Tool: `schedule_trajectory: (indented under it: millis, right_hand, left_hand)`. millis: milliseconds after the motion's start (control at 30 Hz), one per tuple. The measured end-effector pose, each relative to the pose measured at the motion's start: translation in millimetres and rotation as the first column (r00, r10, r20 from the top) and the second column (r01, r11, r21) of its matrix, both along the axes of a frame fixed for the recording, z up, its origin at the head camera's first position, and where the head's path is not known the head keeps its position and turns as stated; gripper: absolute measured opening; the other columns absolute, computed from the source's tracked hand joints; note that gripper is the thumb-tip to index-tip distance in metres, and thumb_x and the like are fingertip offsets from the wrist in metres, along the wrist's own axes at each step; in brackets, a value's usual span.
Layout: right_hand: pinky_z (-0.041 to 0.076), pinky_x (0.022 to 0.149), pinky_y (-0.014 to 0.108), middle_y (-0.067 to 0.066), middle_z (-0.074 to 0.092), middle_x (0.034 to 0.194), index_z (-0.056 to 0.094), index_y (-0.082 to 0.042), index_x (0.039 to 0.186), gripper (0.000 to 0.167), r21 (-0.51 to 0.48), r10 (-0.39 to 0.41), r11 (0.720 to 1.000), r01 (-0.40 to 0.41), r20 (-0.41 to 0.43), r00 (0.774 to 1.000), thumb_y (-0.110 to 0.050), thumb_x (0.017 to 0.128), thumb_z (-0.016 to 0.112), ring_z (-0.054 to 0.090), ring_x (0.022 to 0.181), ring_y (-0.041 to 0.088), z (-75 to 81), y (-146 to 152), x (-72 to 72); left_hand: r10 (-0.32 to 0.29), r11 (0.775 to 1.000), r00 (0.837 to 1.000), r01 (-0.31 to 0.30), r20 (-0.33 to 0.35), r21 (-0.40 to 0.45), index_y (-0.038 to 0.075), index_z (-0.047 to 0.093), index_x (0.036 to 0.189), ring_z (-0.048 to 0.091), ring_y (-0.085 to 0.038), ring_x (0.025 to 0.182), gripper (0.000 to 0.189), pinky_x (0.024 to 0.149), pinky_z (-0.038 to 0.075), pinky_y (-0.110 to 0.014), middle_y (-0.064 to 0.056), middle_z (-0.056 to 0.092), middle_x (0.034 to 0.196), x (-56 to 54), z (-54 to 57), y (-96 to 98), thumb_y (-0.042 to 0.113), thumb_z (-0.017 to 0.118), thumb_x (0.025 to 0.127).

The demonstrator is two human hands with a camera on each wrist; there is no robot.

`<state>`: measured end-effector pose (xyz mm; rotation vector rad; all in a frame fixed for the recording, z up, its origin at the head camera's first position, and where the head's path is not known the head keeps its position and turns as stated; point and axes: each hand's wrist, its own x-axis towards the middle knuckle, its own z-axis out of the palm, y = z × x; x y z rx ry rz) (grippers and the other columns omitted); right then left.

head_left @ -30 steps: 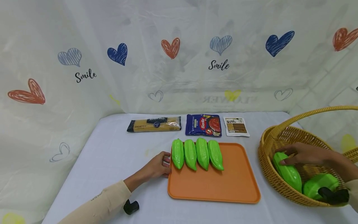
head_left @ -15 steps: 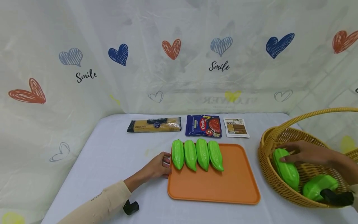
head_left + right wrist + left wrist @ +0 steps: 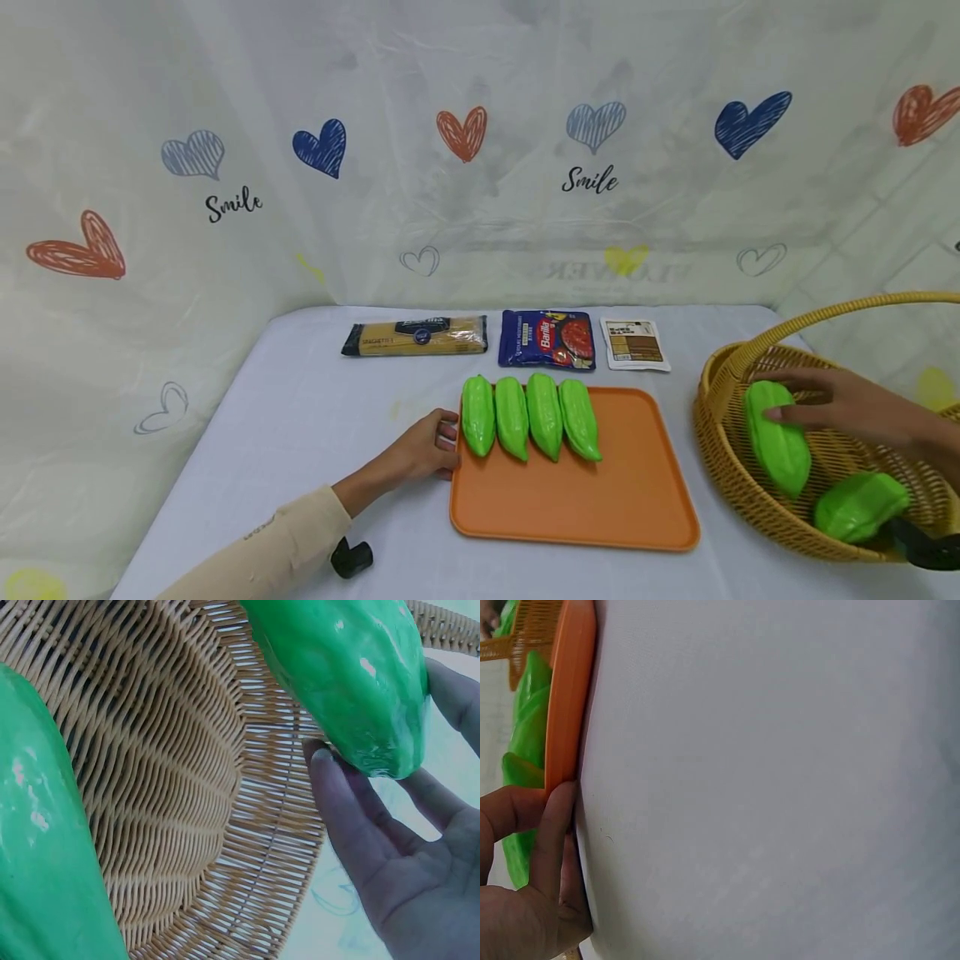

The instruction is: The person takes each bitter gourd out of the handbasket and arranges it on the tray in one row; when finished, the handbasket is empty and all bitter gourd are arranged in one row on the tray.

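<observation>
At the left edge of the orange tray, my left hand grips the rim between thumb and fingers. Several bright green, ridged bitter gourds lie side by side along the back left of that tray. My right hand is inside the wicker basket and holds another bitter gourd by its upper end, thumb on one side and fingers on the other. Below it in the basket lies one more bitter gourd. The right wrist view shows the held gourd raised near the basket's rim.
Behind the tray lie a spaghetti pack, a blue Barilla pouch and a small white packet. The basket's tall arched handle rises at the right. A patterned sheet hangs along the table's back.
My right hand has lifted the bitter gourd slightly upward inside the basket, away from the lower one. My left hand has stayed on the tray's edge.
</observation>
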<state>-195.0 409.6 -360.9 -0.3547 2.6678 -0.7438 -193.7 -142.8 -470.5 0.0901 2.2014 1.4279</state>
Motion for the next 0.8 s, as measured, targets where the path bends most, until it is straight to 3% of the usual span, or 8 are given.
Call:
schedule_trajectory:
  millis: [133, 300, 600, 800]
  right_hand:
    - [0.059, 0.072, 0.046, 0.043, 0.034, 0.146, 0.036, 0.002, 0.151, 0.066, 0.006, -0.027, 1.0, 0.027, -0.028, 0.999, -0.036, 0.101, 0.057, 0.054, 0.116, 0.057, 3.9, 1, 0.9]
    - [0.06, 0.074, 0.05, 0.044, 0.031, 0.146, 0.031, 0.002, 0.154, 0.07, 0.009, -0.042, 0.999, 0.042, -0.005, 0.999, -0.039, 0.102, 0.055, 0.051, 0.118, 0.059, 8.2, -1, 1.8]
    - [0.059, 0.079, 0.049, 0.04, 0.021, 0.153, 0.019, -0.002, 0.158, 0.072, -0.08, -0.046, 0.995, 0.056, 0.12, 0.992, -0.036, 0.104, 0.053, 0.043, 0.125, 0.06, 11.9, -4, 7.7]
    - [0.059, 0.077, 0.043, 0.038, 0.023, 0.154, 0.022, -0.006, 0.158, 0.068, -0.092, -0.031, 0.995, 0.041, 0.102, 0.994, -0.033, 0.104, 0.052, 0.042, 0.127, 0.059, 11.9, -5, 14.2]
  left_hand:
    - [0.003, 1.0, 1.0, -0.003, -0.005, -0.008, 0.001, 0.04, 0.145, 0.061, -0.021, 0.098, 0.073, 0.071, 0.064, -0.032, -0.014, 0.054, 0.121, -0.2, 1.2, -0.2, 0.001, 0.074, 0.081]
    - [0.007, 1.0, 1.0, -0.007, 0.0, -0.003, 0.0, 0.04, 0.144, 0.061, -0.021, 0.097, 0.073, 0.071, 0.064, -0.032, -0.014, 0.054, 0.121, 0.0, 1.0, -0.1, 0.001, 0.074, 0.08]
    - [0.01, 1.0, 1.0, -0.01, 0.002, 0.002, 0.001, 0.041, 0.144, 0.061, -0.021, 0.098, 0.072, 0.071, 0.064, -0.032, -0.013, 0.053, 0.121, 0.3, -0.6, 0.5, 0.002, 0.074, 0.08]
    - [0.008, 1.0, 1.0, -0.008, -0.005, 0.01, 0.0, 0.041, 0.143, 0.061, -0.021, 0.095, 0.072, 0.07, 0.064, -0.032, -0.013, 0.053, 0.119, 0.4, -2.2, 0.8, 0.0, 0.073, 0.079]
